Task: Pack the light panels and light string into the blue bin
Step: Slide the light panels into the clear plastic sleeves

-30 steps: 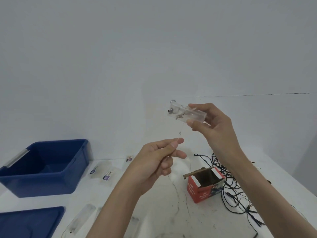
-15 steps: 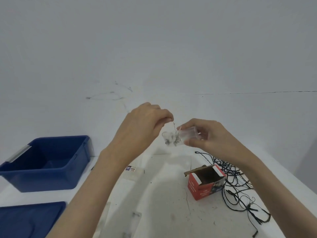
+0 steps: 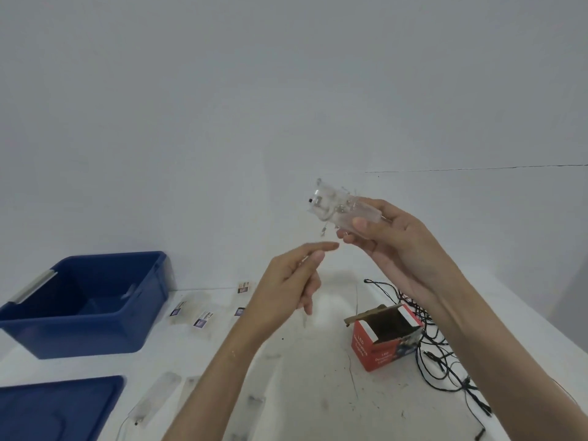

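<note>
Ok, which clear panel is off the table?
The panel the right hand grips, held up in the air; the other panels lie flat on the table.

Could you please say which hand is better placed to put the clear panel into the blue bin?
Probably right: the right hand has the clear panel in its grip; the left hand, nearer the blue bin, holds no panel.

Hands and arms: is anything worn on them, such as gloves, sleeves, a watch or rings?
The left hand and right hand are bare: no gloves, rings or watch show. The left forearm and right forearm are bare too, with no sleeves in view.
</note>
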Motion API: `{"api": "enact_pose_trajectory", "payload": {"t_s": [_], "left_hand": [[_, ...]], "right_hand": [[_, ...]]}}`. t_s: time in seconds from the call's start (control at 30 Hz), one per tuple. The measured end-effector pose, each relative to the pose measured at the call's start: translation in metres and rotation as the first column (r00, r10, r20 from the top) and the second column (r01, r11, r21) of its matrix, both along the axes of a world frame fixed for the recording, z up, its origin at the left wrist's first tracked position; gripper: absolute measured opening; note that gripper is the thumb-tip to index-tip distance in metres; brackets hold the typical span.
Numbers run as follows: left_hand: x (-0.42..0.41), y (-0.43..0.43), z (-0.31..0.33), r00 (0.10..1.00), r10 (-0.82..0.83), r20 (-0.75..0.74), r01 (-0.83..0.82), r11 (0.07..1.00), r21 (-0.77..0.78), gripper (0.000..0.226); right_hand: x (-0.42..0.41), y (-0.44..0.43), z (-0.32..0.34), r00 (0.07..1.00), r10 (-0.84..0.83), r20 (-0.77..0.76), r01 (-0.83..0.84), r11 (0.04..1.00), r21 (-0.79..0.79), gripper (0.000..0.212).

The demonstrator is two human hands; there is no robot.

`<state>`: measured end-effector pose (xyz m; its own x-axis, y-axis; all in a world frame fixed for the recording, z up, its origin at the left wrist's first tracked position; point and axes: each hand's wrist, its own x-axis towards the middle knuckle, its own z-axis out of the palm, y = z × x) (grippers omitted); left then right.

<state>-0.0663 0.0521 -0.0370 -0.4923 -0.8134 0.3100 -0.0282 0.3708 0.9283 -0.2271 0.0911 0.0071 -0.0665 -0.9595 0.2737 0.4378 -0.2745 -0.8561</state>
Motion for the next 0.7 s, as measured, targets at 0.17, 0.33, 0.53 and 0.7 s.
{"api": "enact_pose_trajectory", "payload": {"t_s": [0.17, 0.33, 0.53, 0.7], "left_hand": [[-0.004, 0.016, -0.013, 0.998, -0.035, -0.06, 0.044, 0.986, 0.161, 0.018], [0.003, 0.029, -0.014, 0.995, -0.071, 0.066, 0.057, 0.978, 0.201, 0.022], [0.011, 0.032, -0.002, 0.93, 0.019, 0.367, -0.045, 0.997, 0.064, 0.028], [0.024, 0.014, 0.026, 0.67, 0.473, 0.572, -0.104, 0.823, -0.558, 0.026]], "right_hand": [[0.004, -0.008, -0.006, 0.988, -0.142, 0.052, 0.14, 0.989, 0.041, 0.031], [0.007, -0.012, -0.016, 0.915, -0.355, -0.191, 0.356, 0.934, -0.031, 0.021], [0.005, -0.016, -0.03, 0.492, -0.616, -0.615, 0.487, 0.781, -0.392, 0.018], [-0.005, -0.019, -0.034, 0.098, -0.551, -0.829, 0.253, 0.819, -0.515, 0.019]]}}
